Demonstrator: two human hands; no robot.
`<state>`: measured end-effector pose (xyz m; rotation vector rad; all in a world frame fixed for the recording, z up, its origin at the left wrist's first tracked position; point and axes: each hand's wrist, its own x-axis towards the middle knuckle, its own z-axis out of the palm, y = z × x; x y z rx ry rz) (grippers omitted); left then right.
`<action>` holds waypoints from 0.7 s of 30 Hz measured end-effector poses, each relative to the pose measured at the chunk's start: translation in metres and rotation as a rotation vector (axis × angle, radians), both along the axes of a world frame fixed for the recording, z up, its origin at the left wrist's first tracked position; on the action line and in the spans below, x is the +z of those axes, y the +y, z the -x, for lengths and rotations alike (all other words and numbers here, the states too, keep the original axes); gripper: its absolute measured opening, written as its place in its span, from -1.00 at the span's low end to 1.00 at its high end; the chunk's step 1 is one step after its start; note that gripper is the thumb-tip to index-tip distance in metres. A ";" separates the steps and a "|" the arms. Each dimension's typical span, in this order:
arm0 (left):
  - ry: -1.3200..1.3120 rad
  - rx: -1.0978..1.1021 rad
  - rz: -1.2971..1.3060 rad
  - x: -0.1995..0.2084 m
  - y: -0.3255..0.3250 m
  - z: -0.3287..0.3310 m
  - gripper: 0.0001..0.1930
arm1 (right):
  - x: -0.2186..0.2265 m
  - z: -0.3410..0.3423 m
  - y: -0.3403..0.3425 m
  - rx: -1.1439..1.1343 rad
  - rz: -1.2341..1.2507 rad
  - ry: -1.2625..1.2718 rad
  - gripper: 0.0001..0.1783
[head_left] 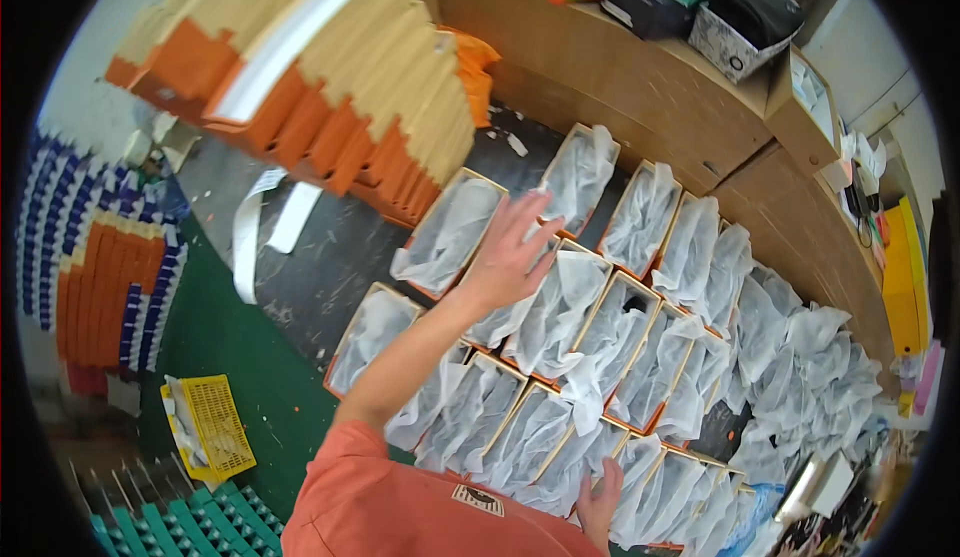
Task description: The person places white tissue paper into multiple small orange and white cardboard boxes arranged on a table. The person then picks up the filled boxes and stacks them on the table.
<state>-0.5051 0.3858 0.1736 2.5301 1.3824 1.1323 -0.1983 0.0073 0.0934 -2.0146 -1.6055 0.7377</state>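
My left hand [512, 249] reaches out over rows of open orange boxes, fingers spread with nothing in them. Close by its fingertips stands a box lined with white tissue paper [582, 179], and on its other side is another paper-filled box [452, 232]. Whether the fingers touch either one, I cannot tell. Lower down, my right hand [599, 505] is at the nearest row, beside crumpled white paper [640, 492]; its fingers look stretched and apart. A small dark item [635, 304] peeks out of the paper in one middle box. The paper hides most contents.
Tall stacks of orange and tan boxes [340, 87] stand at the far left of the dark table [310, 287]. White paper strips [294, 219] lie there. A brown cardboard barrier [600, 67] runs behind. A yellow basket [222, 427] sits on the green floor.
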 end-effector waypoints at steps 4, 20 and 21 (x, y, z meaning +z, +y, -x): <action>0.029 0.478 -0.471 0.145 -0.034 0.094 -0.21 | -0.013 -0.030 -0.064 -0.217 0.115 0.084 -0.46; -0.329 0.298 -0.186 0.238 -0.297 -0.036 -0.78 | 0.059 0.033 -0.045 -0.058 -0.025 1.175 -0.41; -0.425 0.125 0.078 0.199 -0.326 -0.056 -0.80 | 0.074 0.055 -0.041 0.042 -0.031 1.342 -0.32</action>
